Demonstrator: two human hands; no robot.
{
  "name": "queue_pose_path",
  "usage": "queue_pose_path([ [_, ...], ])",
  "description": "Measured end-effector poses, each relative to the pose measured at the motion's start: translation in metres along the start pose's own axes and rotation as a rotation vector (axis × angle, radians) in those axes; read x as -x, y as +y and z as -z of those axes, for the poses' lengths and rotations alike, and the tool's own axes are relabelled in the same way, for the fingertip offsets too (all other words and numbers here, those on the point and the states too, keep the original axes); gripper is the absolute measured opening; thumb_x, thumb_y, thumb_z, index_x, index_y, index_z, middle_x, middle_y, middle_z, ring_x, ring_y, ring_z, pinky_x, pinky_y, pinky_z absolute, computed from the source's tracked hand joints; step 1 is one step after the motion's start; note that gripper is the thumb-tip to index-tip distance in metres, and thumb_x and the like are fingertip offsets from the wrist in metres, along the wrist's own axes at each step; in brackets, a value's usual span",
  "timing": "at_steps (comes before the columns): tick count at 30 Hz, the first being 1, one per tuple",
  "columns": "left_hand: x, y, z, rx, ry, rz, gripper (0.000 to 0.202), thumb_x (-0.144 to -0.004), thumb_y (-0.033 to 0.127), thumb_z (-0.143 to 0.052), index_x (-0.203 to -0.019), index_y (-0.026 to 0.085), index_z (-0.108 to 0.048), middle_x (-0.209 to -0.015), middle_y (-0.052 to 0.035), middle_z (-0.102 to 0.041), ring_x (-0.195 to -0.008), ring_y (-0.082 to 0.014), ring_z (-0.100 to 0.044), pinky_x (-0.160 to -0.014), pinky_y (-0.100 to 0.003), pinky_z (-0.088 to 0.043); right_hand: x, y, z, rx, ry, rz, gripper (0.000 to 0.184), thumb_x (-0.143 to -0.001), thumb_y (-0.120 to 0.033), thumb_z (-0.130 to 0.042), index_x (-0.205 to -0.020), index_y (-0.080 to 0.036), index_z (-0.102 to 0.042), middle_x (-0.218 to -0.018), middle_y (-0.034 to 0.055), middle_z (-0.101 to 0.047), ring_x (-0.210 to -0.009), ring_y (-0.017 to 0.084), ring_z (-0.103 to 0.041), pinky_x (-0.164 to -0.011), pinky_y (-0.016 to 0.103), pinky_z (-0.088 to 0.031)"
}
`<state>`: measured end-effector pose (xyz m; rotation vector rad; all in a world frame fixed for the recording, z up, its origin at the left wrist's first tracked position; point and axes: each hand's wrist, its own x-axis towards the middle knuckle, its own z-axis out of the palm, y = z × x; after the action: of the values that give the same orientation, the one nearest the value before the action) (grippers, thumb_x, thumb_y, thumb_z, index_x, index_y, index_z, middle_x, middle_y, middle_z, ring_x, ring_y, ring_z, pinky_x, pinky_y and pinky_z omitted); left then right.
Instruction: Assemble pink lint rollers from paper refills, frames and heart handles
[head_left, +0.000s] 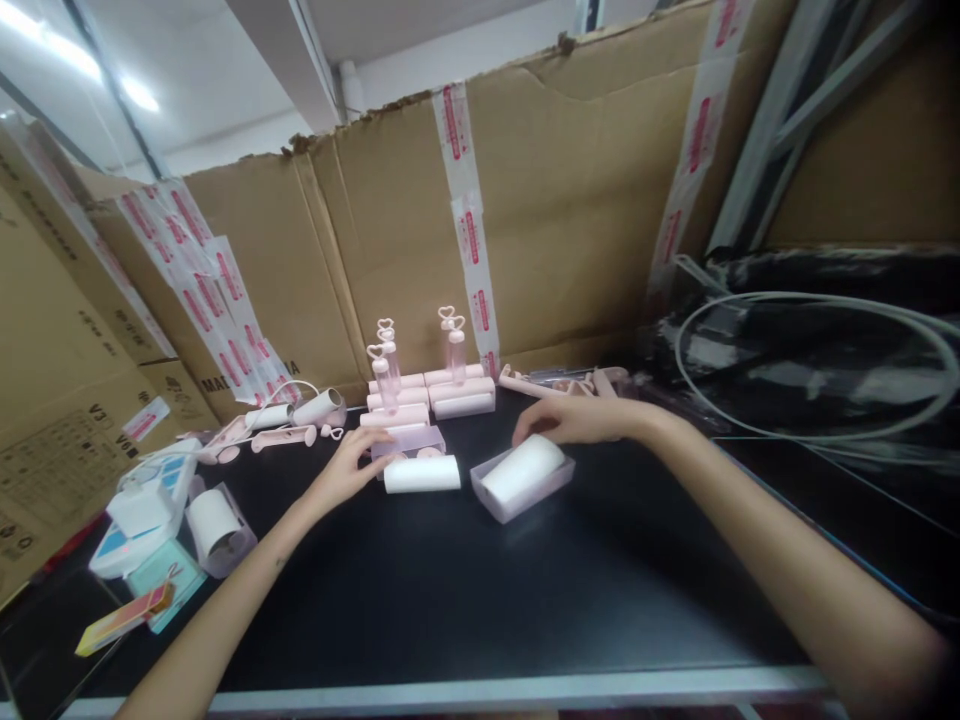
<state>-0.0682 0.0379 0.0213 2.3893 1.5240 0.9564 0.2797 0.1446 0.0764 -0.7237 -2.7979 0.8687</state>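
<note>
My left hand is closed on the edge of a translucent pinkish case, thumb and fingers apart across its left end. Directly in front of that case lies a white roll. To the right, a second translucent tray-like case sits at an angle with another white roll inside it. Curled fingers of my right hand reach the far edge of this tray; its fingertips are partly hidden behind the roll. Behind both hands stand pink cases and slim pink tubes with heart-shaped loops.
Pink handle parts and loose rolls lie at back left. A case with a roll, a white power strip and a teal box are at left. Cardboard walls the back; a coiled cable lies right.
</note>
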Motion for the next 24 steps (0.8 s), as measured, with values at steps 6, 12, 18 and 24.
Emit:
queue_pose_path([
  [6, 0.005, 0.005, -0.003, -0.023, 0.009, -0.006, 0.026, -0.087, 0.037, -0.050, -0.104, 0.022, -0.062, -0.110, -0.0072, -0.062, -0.104, -0.0227, -0.054, -0.083, -0.034, -0.047, 0.011, -0.010, -0.001, 0.116, 0.298, 0.001, 0.037, -0.084, -0.023, -0.046, -0.117, -0.017, -0.061, -0.122, 0.0077, -0.062, -0.114, 0.022, -0.056, -0.098, 0.033, -0.043],
  [12, 0.009, 0.018, 0.013, -0.120, 0.007, 0.114, 0.026, -0.088, 0.037, -0.046, -0.097, 0.021, -0.065, -0.096, -0.0038, -0.068, -0.087, -0.0199, -0.061, -0.078, -0.032, -0.047, -0.032, -0.071, -0.083, 0.575, 0.403, 0.171, 0.053, -0.077, -0.048, -0.063, -0.117, -0.013, -0.057, -0.102, 0.0148, -0.069, -0.096, 0.029, -0.063, -0.099, 0.050, -0.036],
  [18, 0.010, 0.012, 0.011, 0.179, -0.155, 0.225, 0.030, -0.087, 0.039, -0.046, -0.093, 0.016, -0.065, -0.088, -0.0046, -0.070, -0.082, -0.0183, -0.065, -0.072, -0.027, -0.050, -0.029, -0.072, -0.096, 0.510, 0.198, 0.216, 0.071, -0.071, -0.042, -0.072, -0.132, -0.018, -0.045, -0.111, 0.0119, -0.066, -0.099, 0.028, -0.062, -0.095, 0.045, -0.040],
  [24, 0.012, 0.015, 0.009, 0.222, -0.134, 0.217, 0.029, -0.086, 0.040, -0.049, -0.093, 0.016, -0.064, -0.090, -0.0051, -0.068, -0.082, -0.0175, -0.065, -0.075, -0.028, -0.052, 0.000, -0.088, -0.050, 0.163, 0.452, 0.103, 0.045, -0.073, -0.055, -0.063, -0.104, -0.022, -0.061, -0.091, 0.0028, -0.066, -0.081, 0.021, -0.063, -0.070, 0.030, -0.049],
])
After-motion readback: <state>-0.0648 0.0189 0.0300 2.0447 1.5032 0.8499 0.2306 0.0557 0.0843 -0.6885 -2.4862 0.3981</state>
